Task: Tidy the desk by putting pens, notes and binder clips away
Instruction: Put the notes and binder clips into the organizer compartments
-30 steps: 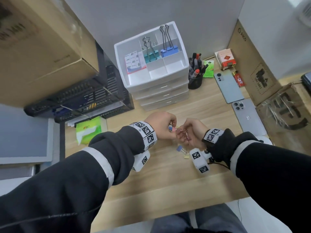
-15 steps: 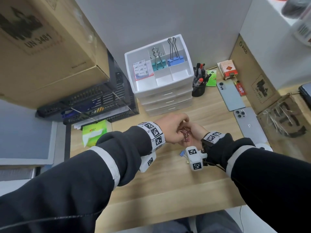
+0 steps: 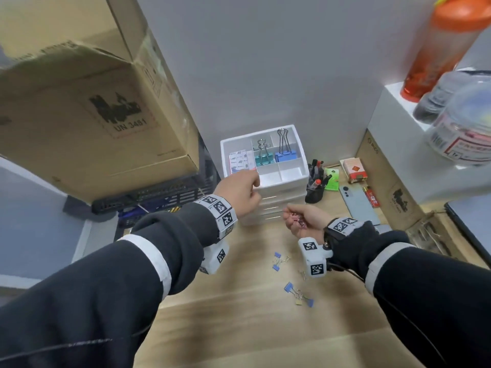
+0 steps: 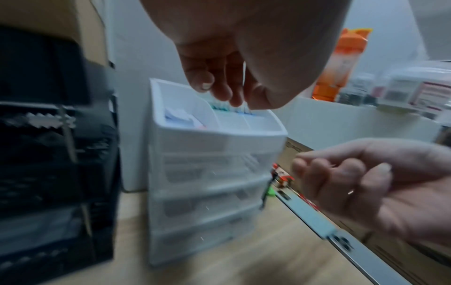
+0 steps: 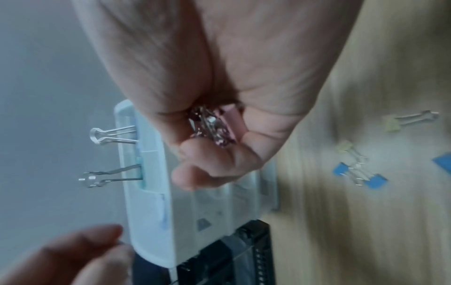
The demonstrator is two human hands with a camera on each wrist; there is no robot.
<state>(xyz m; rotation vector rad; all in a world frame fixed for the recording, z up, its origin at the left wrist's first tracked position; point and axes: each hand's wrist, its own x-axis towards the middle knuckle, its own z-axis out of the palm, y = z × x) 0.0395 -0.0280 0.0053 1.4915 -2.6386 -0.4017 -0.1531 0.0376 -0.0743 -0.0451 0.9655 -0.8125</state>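
We see the left hand raised at the front left edge of the white drawer organizer, beside the open top tray. Its fingers are curled downward over the tray, and the blurred left wrist view does not let us tell whether they pinch anything. The right hand hovers above the table in front of the drawers, palm up, fingers curled around a small cluster of pink binder clips lying in the cupped palm.

In the top tray, a teal binder clip and a blue binder clip stand upright in 2 neighbouring rear compartments, their wire handles pointing up. A pack of notes lies in the left compartment, just beyond the left hand.

On the table below the right wrist, loose binder clips remain: 2 small blue ones close together, and nearer to us a tangle of blue and yellow ones.

To the right of the organizer stands a black pen cup filled with pens, with a green pad behind it, 1 grey phone flat on the table and a small red and white box near the wall. A large cardboard box sits to the left.
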